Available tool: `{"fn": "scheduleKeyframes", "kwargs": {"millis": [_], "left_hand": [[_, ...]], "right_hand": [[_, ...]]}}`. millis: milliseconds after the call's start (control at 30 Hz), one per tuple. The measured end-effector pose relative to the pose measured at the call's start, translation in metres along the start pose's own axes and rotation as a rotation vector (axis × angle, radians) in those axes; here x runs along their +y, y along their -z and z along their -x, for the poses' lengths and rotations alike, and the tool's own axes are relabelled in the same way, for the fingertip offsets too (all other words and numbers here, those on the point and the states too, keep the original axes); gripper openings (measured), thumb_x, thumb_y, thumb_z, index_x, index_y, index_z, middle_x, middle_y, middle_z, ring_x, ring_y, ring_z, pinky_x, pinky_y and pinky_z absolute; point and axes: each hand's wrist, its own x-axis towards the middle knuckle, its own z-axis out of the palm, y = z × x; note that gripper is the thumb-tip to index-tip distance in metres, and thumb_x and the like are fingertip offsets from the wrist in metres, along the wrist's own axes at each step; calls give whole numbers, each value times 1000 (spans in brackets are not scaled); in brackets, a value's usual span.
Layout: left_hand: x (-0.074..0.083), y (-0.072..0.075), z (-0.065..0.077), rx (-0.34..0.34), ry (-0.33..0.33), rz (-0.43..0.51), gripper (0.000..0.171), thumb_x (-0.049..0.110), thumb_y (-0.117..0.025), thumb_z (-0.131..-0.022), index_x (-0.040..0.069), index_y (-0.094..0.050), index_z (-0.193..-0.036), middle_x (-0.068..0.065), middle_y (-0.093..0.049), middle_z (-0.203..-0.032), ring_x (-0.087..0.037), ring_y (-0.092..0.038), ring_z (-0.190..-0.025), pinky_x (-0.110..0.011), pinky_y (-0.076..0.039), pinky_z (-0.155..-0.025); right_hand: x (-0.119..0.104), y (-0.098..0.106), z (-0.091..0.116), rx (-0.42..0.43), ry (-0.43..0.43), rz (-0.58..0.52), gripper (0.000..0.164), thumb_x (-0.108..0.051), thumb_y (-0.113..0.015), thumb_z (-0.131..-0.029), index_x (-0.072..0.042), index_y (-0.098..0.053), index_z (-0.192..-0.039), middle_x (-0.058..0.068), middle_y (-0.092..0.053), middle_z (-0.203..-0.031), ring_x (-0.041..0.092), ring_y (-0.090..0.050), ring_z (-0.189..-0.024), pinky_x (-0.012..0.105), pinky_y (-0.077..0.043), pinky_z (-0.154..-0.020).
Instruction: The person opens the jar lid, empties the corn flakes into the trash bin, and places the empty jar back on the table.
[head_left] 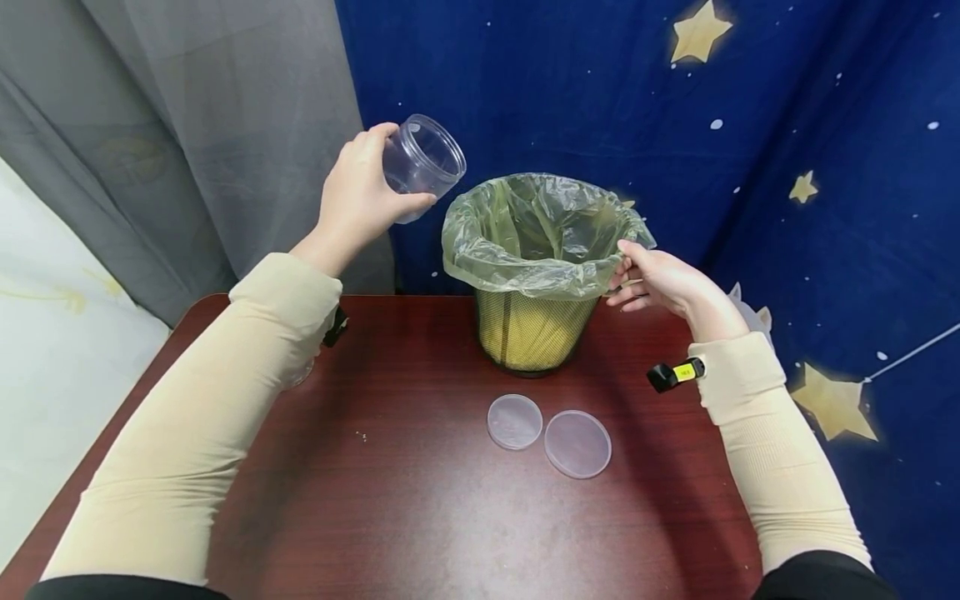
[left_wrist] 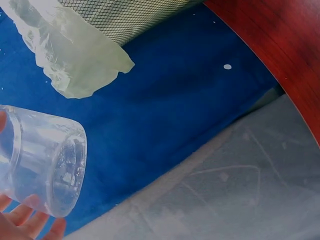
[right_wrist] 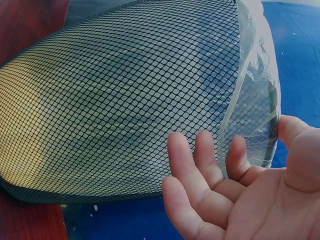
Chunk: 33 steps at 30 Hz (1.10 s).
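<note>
My left hand grips a clear plastic jar, its open mouth tilted toward the right, left of and above the bin's rim. The jar's wall shows clear in the left wrist view, with fingers spread along it. A black mesh trash bin stands on the table, lined with a thin greenish plastic bag folded over its rim. Yellow shows through the bin's lower mesh. My right hand pinches the bag-covered rim on the right between thumb and index finger; its other fingers lie loosely beside the mesh.
Two round translucent lids, a smaller one and a larger one, lie on the dark red table in front of the bin. A few white crumbs lie further left. Blue star-patterned and grey curtains hang behind.
</note>
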Motion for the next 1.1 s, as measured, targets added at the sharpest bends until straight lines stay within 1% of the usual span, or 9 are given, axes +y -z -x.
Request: {"fn": "scheduleKeyframes", "kwargs": {"millis": [133, 267, 433, 733, 900, 1100], "left_hand": [[-7, 0, 4, 7, 43, 41, 89, 52, -71, -64, 15, -35, -136, -6, -47, -126, -21, -42, -112, -40, -37, -90], [-15, -1, 7, 17, 94, 88, 90, 54, -72, -63, 15, -34, -136, -4, -47, -127, -20, -43, -112, -38, -36, -91], [-25, -3, 11, 41, 163, 145, 92, 56, -72, -61, 17, -35, -135, -2, -47, -126, -19, -44, -113, -36, -36, -91], [-36, -5, 22, 85, 223, 227, 86, 51, -75, -61, 15, -38, -130, -3, -50, -122, -16, -45, -110, -32, -37, -89], [-45, -8, 30, 85, 263, 264, 86, 49, -76, -62, 13, -37, -130, -5, -49, -123, -17, -46, -109, -32, -38, -89], [-57, -13, 40, 98, 278, 311, 84, 47, -76, -62, 12, -37, -128, -6, -50, -120, -17, -47, -105, -33, -40, -87]], "right_hand": [[0, -1, -1, 14, -9, 1, 49, -50, -30, -93, -2, -40, -91, 8, -56, -85, 29, -63, -82, 38, -51, -67], [0, -1, -1, 13, -8, -8, 51, -52, -32, -92, -2, -40, -91, 8, -55, -85, 28, -63, -81, 38, -51, -67], [-1, -1, 1, -1, 2, -17, 49, -50, -32, -93, -2, -39, -91, 8, -55, -87, 27, -63, -81, 38, -51, -66], [-2, -2, 4, -11, 6, -21, 47, -48, -32, -94, -1, -39, -93, 8, -55, -87, 25, -63, -79, 38, -51, -65], [0, -2, 3, 2, 3, -19, 50, -49, -32, -93, 0, -39, -94, 9, -54, -87, 25, -63, -78, 38, -51, -66], [-1, -3, 3, 4, 2, -14, 49, -49, -32, -93, -1, -38, -93, 9, -55, -87, 24, -63, -77, 37, -51, -66]]}}
